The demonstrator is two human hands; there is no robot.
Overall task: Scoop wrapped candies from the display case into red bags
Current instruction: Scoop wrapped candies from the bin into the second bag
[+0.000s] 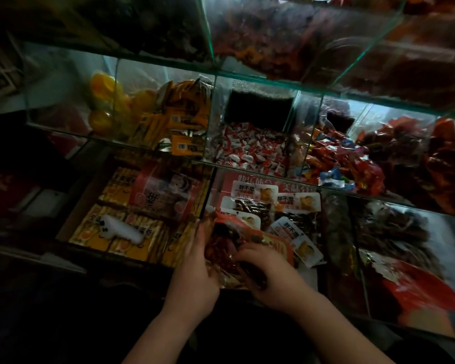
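A red bag [225, 249] is held at its left edge by the left hand [195, 271] and pinched at its mouth by the right hand [271, 274], fingers curled. Wrapped candies [247, 148] are heaped behind, in the middle compartment of the glass display case [273, 82].

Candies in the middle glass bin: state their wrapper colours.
Candies: red and white, head view.

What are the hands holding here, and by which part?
Both hands hold one red bag. The left hand grips its left edge, and the right hand grips its lower right side. The contents are too dark to tell.
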